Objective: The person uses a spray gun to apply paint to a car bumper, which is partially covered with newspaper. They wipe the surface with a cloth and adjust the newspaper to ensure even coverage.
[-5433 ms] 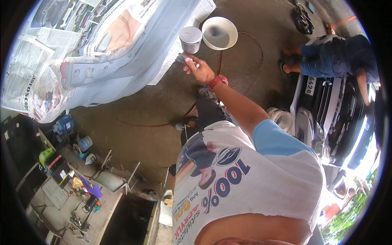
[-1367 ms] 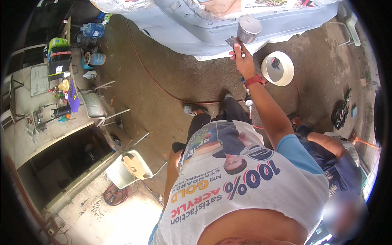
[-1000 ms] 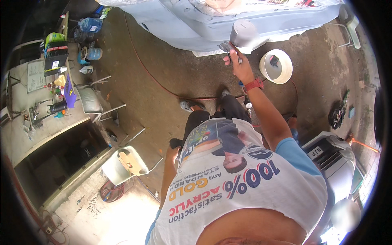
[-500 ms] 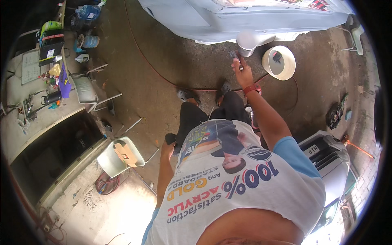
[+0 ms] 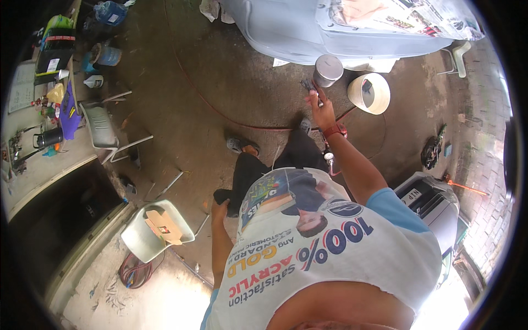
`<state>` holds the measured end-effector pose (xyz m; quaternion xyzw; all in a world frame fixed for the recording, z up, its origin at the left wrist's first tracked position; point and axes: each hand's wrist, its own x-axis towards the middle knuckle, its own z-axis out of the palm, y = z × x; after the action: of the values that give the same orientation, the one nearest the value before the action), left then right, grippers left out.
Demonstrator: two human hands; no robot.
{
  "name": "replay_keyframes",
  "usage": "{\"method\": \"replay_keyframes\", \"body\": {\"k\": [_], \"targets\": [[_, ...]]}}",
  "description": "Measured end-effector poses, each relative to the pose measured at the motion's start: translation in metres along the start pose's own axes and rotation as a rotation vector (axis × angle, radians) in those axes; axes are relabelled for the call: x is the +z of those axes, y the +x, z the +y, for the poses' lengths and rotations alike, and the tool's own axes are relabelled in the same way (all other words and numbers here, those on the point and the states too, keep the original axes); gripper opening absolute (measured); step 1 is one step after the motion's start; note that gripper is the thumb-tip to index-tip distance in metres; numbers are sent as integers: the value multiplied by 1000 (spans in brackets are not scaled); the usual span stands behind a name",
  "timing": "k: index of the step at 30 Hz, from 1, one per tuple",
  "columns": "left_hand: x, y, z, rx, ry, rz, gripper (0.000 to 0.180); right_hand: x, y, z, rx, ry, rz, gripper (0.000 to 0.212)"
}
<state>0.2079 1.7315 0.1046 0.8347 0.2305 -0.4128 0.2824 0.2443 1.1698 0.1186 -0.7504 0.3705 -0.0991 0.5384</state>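
Note:
My right hand reaches out over the floor, closed round the handle of a spray gun. A round grey cup sits on top of the gun, and a red hose with a small round gauge hangs below my wrist. Low at my left side, my left hand is closed on a dark bundled cloth, beside my thigh. In front of the gun stands a pale blue-grey car body, partly masked with printed paper.
Right of the gun, a white bucket holds a dark item. A red hose curves across the floor near my feet. Plastic chairs and a cluttered bench line the left. A grey vehicle part lies behind at right.
The view has shifted, with the chairs and bench further left and more of the papered car body showing. The spray gun's cup looks more sharply defined. Both hands keep their holds.

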Motion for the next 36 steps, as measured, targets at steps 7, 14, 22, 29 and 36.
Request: {"method": "replay_keyframes", "body": {"k": [7, 14, 22, 29, 36], "targets": [[-101, 71, -83, -106, -115, -84, 60, 66, -13, -77, -125, 50, 108, 58], [-210, 150, -74, -181, 37, -132, 64, 76, 3, -204, -205, 238, 302, 70], [-251, 203, 113, 415, 166, 318, 70, 95, 54, -258, -198, 362, 431, 75], [-266, 188, 327, 478, 148, 256, 68, 132, 86, -276, -195, 373, 396, 71], [-253, 208, 494, 781, 219, 29, 59, 161, 87, -308, -143, 376, 405, 67]]}}
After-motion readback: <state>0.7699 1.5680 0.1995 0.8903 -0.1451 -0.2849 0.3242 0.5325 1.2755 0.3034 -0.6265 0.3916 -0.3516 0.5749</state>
